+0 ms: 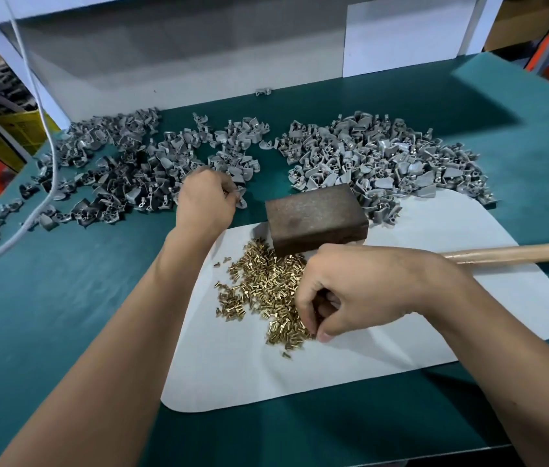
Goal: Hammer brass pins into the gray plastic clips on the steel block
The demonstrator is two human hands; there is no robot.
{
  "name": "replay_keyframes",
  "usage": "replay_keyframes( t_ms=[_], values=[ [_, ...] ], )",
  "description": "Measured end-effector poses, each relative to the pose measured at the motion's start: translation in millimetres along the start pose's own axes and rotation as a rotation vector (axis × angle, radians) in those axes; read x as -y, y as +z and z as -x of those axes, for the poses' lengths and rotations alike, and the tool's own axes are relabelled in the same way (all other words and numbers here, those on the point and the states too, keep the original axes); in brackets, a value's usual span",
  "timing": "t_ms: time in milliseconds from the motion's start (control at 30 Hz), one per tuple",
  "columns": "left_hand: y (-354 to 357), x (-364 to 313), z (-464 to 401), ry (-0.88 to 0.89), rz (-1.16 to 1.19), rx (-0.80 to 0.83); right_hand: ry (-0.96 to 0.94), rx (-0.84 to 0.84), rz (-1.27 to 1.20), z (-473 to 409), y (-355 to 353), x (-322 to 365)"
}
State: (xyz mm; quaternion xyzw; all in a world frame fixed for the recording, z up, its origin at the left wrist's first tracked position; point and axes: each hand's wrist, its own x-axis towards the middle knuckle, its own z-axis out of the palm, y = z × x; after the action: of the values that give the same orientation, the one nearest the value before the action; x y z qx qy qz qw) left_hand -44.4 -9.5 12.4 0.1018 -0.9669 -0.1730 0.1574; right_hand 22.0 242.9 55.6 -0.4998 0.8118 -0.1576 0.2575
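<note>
1. Both forearms are reaching forward over a green table [47, 332] and a white mat [401, 332].
2. Nearer, the right hand [360, 291] is curling down onto the pile of pins [263, 291] on the mat, thumb and fingertips pinching among them; whether one is caught, I cannot tell.
3. Farther off, the left hand [205, 203] is curling its fingers around a clip [241, 198] at the edge of the left pile of clips [124, 170].
4. Between the hands, slightly beyond the right one, the block [313, 217] is sitting on the mat's far edge.
5. Another pile of clips [387, 160] is lying behind the block.
6. Behind the right wrist, a wooden handle [516, 251] is lying across the mat.
</note>
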Motion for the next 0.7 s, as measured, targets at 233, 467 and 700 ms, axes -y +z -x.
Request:
replay_keyframes(
  t_ms=[233,467,700],
  values=[
    [6.8,-7.0,5.5,-0.002,0.227,0.008,-0.1,-0.339,-0.206,-2.3,-9.8,-6.1],
    [6.8,-16.5,11.1,0.027,0.283,-0.109,-0.039,-0.618,-0.362,-9.5,-9.1,-26.0],
    [10.9,-21.8,10.1,0.013,0.474,-0.212,0.044,-0.84,-0.427,-14.2,-7.1,-37.3]
  ],
)
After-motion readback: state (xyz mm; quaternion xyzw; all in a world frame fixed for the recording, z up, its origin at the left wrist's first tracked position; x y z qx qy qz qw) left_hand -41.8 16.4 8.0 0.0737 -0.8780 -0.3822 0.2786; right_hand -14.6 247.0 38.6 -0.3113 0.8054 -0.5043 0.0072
